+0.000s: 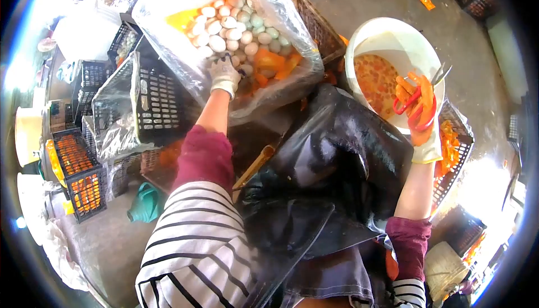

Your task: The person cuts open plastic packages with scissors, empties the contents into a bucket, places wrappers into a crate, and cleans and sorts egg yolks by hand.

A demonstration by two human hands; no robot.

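Observation:
My left hand (224, 77), in a whitish glove with dark fingertips, reaches down onto a heap of eggs (231, 30). Its fingers are spread against the eggs at the near side; no egg is visibly gripped. White, pinkish and pale green eggs lie in a clear plastic liner (300, 24), with orange wet pieces (269, 60) beside them. On the right, my right hand (420, 111), in an orange-stained glove, is closed round red-handled scissors (410, 101), their blades pointing up and right. It is over the near rim of a white bucket (438, 55) holding orange liquid with round yolk-like blobs (373, 81).
A black plastic crate (160, 97) stands left of the eggs, with an orange-filled crate (78, 156) farther left. A teal container (147, 202) lies on the floor. Right of my lap, a basket (457, 151) holds orange scraps. A black apron (337, 151) covers my lap.

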